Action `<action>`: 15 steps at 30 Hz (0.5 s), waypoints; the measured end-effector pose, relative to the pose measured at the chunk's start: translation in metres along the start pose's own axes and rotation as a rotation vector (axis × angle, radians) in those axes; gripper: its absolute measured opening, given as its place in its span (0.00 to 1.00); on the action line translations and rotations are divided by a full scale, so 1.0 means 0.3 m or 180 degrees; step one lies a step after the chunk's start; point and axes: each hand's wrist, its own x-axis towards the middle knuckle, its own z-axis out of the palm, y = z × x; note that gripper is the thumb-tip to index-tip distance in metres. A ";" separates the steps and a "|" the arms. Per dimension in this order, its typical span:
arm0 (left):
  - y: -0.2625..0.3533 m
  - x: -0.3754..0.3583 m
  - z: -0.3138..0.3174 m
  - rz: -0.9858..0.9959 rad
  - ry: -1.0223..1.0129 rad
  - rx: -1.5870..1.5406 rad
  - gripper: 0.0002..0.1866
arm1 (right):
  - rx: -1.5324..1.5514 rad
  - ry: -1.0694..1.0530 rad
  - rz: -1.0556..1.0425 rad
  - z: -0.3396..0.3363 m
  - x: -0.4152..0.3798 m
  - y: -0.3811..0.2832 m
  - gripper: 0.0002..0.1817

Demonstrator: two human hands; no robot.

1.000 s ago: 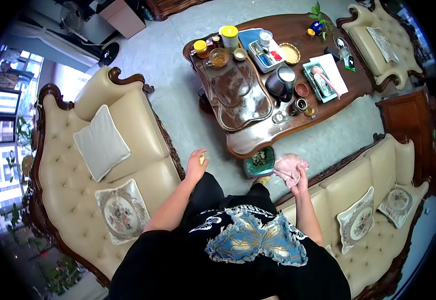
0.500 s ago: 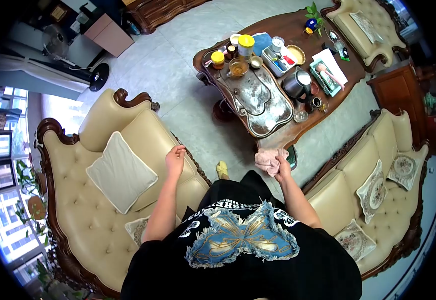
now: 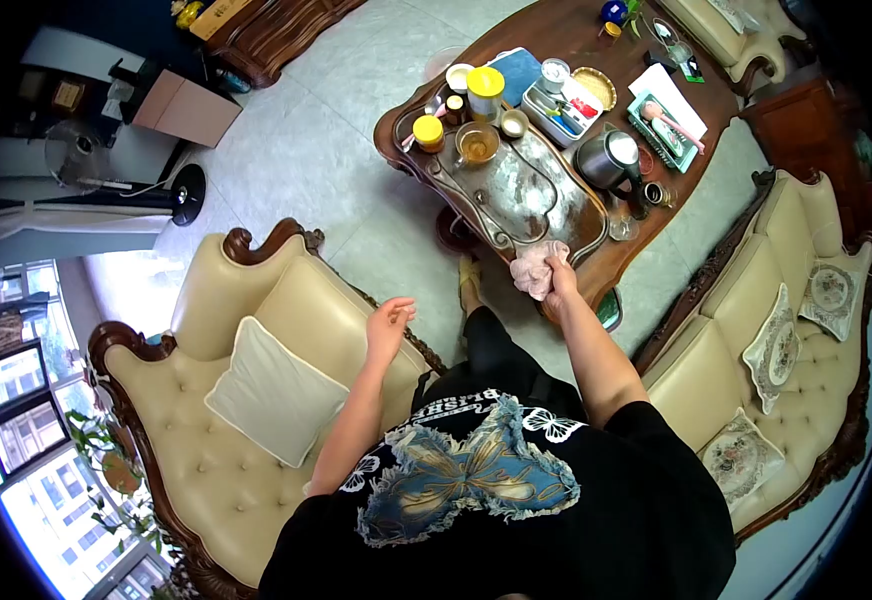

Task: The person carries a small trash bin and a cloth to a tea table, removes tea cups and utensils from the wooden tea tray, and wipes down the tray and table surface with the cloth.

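A crumpled pale pink cloth (image 3: 534,270) is bunched in my right hand (image 3: 561,287), whose fingers are closed round it. It overlaps the near edge of the tea tray (image 3: 506,190), a dark-framed tray with a shiny wet-looking surface on the wooden coffee table (image 3: 646,240). My left hand (image 3: 390,327) hangs in the air in front of the cream sofa, fingers loosely stretched and holding nothing. On the tray's far side are a glass pitcher of amber liquid (image 3: 477,145) and a yellow-lidded jar (image 3: 428,133).
A steel kettle (image 3: 608,160) stands at the tray's right, close to small cups. Behind it sit a box of small items (image 3: 563,108) and a green tray (image 3: 664,130). Cream sofas flank me, one with a white cushion (image 3: 276,390). A standing fan (image 3: 188,195) is far left.
I have stepped closer to the coffee table. My right hand has carried the pink cloth up to the tea tray's near edge; my left hand has moved right, its fingers more stretched.
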 end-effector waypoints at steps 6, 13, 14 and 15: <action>0.027 0.114 -0.166 -0.0404 -0.0037 0.0556 0.11 | -0.1397 0.0528 -0.0438 0.019 0.218 -0.057 0.25; 0.089 0.222 -0.274 -0.0652 0.0136 0.0413 0.11 | -0.3333 0.0452 -0.1351 0.315 0.317 -0.102 0.21; 0.095 0.234 -0.278 -0.0675 0.0104 0.0558 0.11 | -0.2250 -0.0209 -0.1036 0.363 0.378 -0.038 0.19; 0.102 0.252 -0.286 -0.0692 0.0073 0.0706 0.11 | -0.1779 -0.0304 -0.0262 0.462 0.382 -0.027 0.20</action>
